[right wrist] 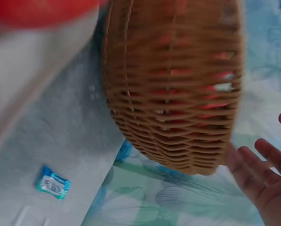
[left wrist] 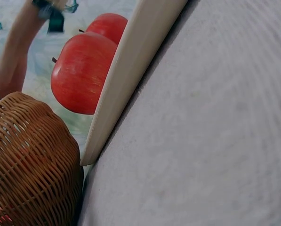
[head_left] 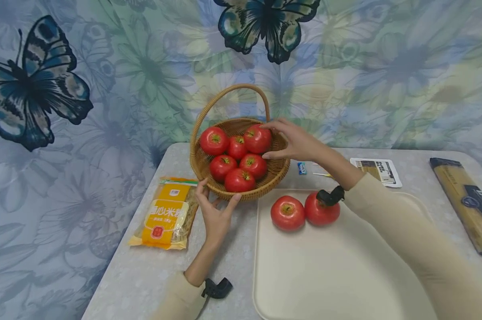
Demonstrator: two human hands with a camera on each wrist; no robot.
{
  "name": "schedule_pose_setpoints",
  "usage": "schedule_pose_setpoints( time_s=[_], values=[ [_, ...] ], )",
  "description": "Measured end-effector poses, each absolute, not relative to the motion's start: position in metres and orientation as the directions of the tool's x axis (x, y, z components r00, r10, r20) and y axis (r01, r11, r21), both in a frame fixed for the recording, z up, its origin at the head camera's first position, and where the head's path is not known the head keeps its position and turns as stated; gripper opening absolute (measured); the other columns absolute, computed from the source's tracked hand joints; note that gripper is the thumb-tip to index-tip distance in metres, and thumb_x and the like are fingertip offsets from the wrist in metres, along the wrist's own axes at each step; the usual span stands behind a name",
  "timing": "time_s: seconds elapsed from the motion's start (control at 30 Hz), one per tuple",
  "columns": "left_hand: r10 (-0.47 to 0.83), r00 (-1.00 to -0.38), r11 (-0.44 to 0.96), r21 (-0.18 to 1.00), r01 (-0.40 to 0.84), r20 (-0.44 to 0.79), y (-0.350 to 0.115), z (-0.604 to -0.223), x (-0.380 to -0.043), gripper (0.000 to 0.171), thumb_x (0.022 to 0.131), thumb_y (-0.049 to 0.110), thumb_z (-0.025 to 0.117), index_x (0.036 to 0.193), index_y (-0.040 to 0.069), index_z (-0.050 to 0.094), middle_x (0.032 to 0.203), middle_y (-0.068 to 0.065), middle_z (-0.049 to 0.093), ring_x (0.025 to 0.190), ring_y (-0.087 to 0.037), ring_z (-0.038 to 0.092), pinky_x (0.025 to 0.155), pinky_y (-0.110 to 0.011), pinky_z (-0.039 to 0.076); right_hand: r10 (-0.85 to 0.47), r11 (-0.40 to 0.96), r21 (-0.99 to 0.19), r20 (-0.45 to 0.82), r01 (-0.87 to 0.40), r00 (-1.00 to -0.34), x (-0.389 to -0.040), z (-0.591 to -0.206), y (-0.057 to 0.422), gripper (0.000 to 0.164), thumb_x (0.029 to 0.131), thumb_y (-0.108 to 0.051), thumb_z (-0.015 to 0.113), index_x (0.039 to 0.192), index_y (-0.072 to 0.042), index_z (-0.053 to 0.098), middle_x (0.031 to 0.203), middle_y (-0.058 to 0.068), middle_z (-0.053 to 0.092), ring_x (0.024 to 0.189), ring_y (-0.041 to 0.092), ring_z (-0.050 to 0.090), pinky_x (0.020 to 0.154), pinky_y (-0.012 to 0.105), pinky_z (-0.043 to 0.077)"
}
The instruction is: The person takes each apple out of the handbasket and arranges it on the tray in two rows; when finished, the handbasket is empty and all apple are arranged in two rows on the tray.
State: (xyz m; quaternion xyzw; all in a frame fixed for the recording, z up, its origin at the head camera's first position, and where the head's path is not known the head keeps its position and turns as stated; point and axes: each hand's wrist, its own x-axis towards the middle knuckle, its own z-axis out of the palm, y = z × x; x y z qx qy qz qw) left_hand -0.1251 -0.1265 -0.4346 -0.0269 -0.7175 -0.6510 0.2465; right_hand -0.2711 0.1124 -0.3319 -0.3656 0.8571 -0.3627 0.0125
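A wicker basket (head_left: 279, 171) with a tall handle holds several red apples (head_left: 239, 180), its mouth facing me. At the basket's front lower rim, my left hand (head_left: 216, 218) has its thumb and a finger spread apart, fingertips right at the weave; the left wrist view shows the basket's side (left wrist: 34, 160). My right hand (head_left: 295, 140) reaches over the right rim, fingertips overlapping the upper-right apple (head_left: 258, 139) and thumb apart below. In the right wrist view its fingers (right wrist: 269, 155) spread beside the basket.
Two red apples, one at left (head_left: 287, 214), sit on a cream tray (head_left: 325, 275). A yellow food packet (head_left: 165, 215) lies left of the basket. Behind the tray are a small blue wrapped sweet (head_left: 302, 168) and a flat pack (head_left: 376, 172). A noodle packet (head_left: 467, 204) lies far right.
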Motion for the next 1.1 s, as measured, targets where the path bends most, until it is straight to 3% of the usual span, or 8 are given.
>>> schedule_pose_setpoints(
  time_s=[0.1, 0.33, 0.57, 0.87, 1.1],
  values=[
    [-0.287, -0.876, 0.152, 0.921, 0.358, 0.388, -0.128, -0.435, -0.125, 0.084, 0.082, 0.008, 0.077, 0.142, -0.003, 0.02, 0.151, -0.024, 0.02, 0.141, -0.045, 0.026, 0.094, -0.055, 0.041, -0.638, 0.517, -0.581, 0.228, -0.629, -0.735, -0.291, -0.334, 0.094, 0.069, 0.079, -0.037, 0.082, 0.138, -0.015, 0.053, 0.139, 0.016, 0.046, 0.123, 0.035, 0.05, 0.099, 0.053, 0.046],
    [-0.289, -0.879, 0.161, 0.924, 0.347, 0.38, -0.126, -0.434, -0.124, 0.084, 0.081, 0.008, 0.078, 0.142, -0.002, 0.022, 0.151, -0.027, 0.019, 0.14, -0.046, 0.026, 0.094, -0.054, 0.04, -0.659, 0.635, -0.407, 0.159, -0.657, -0.735, -0.313, -0.347, 0.073, 0.07, 0.079, -0.044, 0.08, 0.138, -0.016, 0.053, 0.145, 0.011, 0.045, 0.133, 0.034, 0.042, 0.108, 0.052, 0.038],
    [-0.292, -0.876, 0.182, 0.922, 0.342, 0.383, -0.126, -0.434, -0.125, 0.083, 0.081, 0.01, 0.078, 0.142, -0.002, 0.022, 0.152, -0.027, 0.019, 0.142, -0.045, 0.024, 0.094, -0.054, 0.04, -0.626, 0.688, -0.345, 0.162, -0.638, -0.763, -0.315, -0.357, 0.062, 0.069, 0.08, -0.036, 0.081, 0.138, -0.014, 0.052, 0.144, 0.012, 0.045, 0.129, 0.036, 0.041, 0.102, 0.054, 0.043],
    [-0.298, -0.878, 0.187, 0.925, 0.331, 0.374, -0.127, -0.433, -0.124, 0.085, 0.081, 0.011, 0.078, 0.142, -0.004, 0.021, 0.151, -0.025, 0.02, 0.142, -0.045, 0.025, 0.096, -0.055, 0.04, -0.574, 0.646, -0.423, 0.279, -0.635, -0.77, -0.31, -0.358, 0.063, 0.063, 0.078, -0.027, 0.083, 0.132, -0.01, 0.055, 0.136, 0.011, 0.051, 0.125, 0.033, 0.047, 0.1, 0.049, 0.046],
    [-0.303, -0.872, 0.196, 0.921, 0.337, 0.383, -0.128, -0.44, -0.128, 0.086, 0.08, 0.011, 0.079, 0.143, -0.004, 0.021, 0.151, -0.02, 0.022, 0.14, -0.045, 0.028, 0.095, -0.054, 0.041, -0.481, 0.518, -0.557, 0.437, -0.649, -0.76, -0.274, -0.338, 0.103, 0.067, 0.075, -0.024, 0.084, 0.133, -0.009, 0.055, 0.133, 0.01, 0.051, 0.119, 0.027, 0.053, 0.089, 0.047, 0.053]
  ],
)
